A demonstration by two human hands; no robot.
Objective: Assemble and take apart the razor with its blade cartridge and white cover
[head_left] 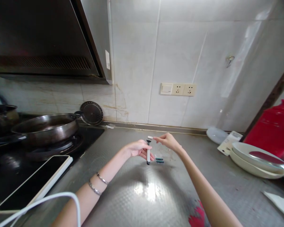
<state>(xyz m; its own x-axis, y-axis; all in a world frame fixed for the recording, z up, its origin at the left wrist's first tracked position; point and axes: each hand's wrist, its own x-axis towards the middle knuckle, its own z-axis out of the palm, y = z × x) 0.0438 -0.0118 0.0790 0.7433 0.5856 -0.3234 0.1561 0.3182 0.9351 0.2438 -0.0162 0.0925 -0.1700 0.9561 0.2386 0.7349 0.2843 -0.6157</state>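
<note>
At the far left I see a dark cooking pot [1,115], cut off by the frame edge. Beside it a wide steel frying pan [46,127] sits on the black stove; I cannot tell what is inside it. A round dark lid [92,113] leans against the wall behind the pan's handle. Near me on the left lies a flat black-screened tablet with a white edge [35,181], its near corner out of frame. A white cable [49,200] loops across the bottom corner, with both ends out of sight.

In the middle, over the grey textured metal table [142,195], my left hand [137,148] is closed around the shaft of a slim white stick [148,153]. The stick is held upright with its dark lower tip pointing down; I cannot say whether that tip touches the table. My fingers cover part of the shaft. My right hand [168,141] comes in from the right, with its fingertips pinched together on the stick's small white top piece. The stick is too small for me to say what it is. Just behind it, on the table, lie small teal-and-black pieces [159,160], which are also too small to read.

On the far wall is a cream switch-and-socket strip [178,89]. To the right stands a stack of shallow white plates [255,159] with something shiny resting on top, cropped at the edge. A white printed packet [229,142] lies just behind the plates, and a red container [272,126] is cut off at the right.
</note>
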